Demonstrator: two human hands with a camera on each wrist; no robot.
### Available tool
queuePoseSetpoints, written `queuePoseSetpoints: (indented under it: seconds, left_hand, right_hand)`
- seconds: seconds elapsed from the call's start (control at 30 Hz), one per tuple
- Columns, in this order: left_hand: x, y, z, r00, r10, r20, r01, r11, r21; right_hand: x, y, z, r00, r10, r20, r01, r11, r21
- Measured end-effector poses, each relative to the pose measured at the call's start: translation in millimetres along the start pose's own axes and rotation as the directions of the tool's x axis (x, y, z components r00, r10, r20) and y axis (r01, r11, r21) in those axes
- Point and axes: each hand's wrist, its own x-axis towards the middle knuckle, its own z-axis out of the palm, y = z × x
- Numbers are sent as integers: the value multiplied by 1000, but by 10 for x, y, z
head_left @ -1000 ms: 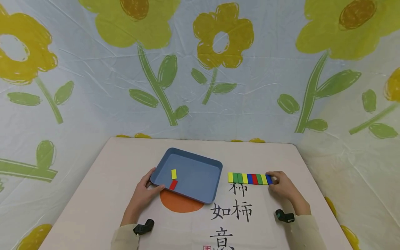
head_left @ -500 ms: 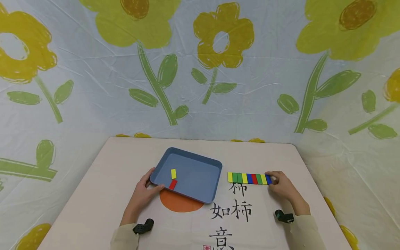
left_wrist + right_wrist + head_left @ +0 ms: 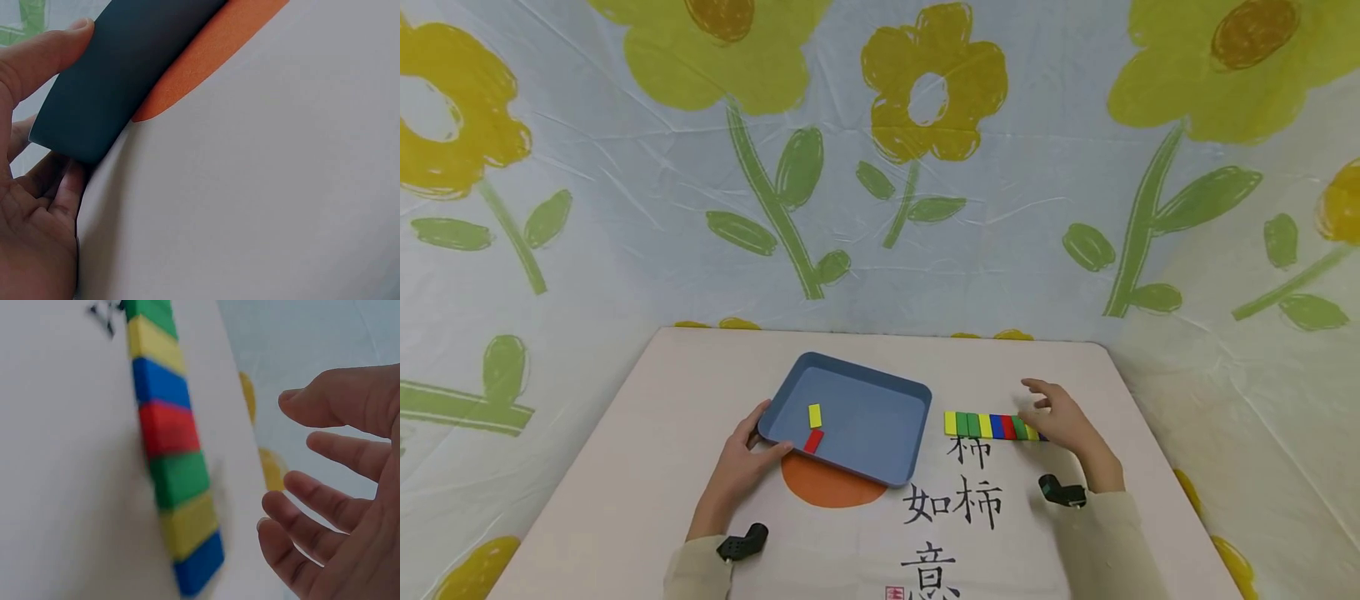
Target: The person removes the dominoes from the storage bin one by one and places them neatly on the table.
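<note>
A blue-grey tray (image 3: pixel 865 425) lies slanted on the table, with a yellow block (image 3: pixel 815 416) and a red block (image 3: pixel 813 441) inside. My left hand (image 3: pixel 736 473) holds its left corner; in the left wrist view the thumb lies on the tray wall (image 3: pixel 119 81) and the other fingers are at its end and underside. To the right, a straight row of coloured blocks (image 3: pixel 985 426) stands side by side in yellow, green, blue and red. Over the row's right end hovers my right hand (image 3: pixel 1070 423), fingers spread and holding nothing, partly hiding the last blue block (image 3: pixel 200 564).
The pale table (image 3: pixel 700 392) carries black brush characters (image 3: pixel 929 504) and an orange round print (image 3: pixel 835 483) partly under the tray. Flower-printed cloth (image 3: pixel 1000 275) surrounds the back and sides. A black wrist camera (image 3: pixel 1062 491) sits on the right wrist.
My right hand has let go of the blue block at the row's right end, lifted, and moved slightly left with its fingers spread. The left hand and the tray stay put.
</note>
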Motion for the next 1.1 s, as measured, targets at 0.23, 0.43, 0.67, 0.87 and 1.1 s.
queuePoseSetpoints:
  seconds: [0.23, 0.43, 0.67, 0.87, 1.1]
  left_hand:
    - [10, -16, -8, 1000, 5, 1, -5, 1000, -6]
    - [21, -25, -10, 1000, 7, -1, -7, 1000, -4]
    - [23, -22, -9, 1000, 4, 7, -4, 1000, -9]
    - [31, -6, -9, 1000, -5, 5, 5, 1000, -23]
    - [43, -19, -13, 1000, -2, 7, 2, 999, -35]
  right_hand:
    - [274, -557, 240, 991, -129, 21, 128, 991, 23]
    - [453, -982, 503, 962, -263, 77, 254, 960, 117]
    - [576, -1464, 837, 930, -345, 125, 326, 933, 150]
    - [672, -1809, 1116, 884, -424, 197, 403, 905, 138]
    - [766, -2073, 1435, 830, -445, 335, 427, 895, 131]
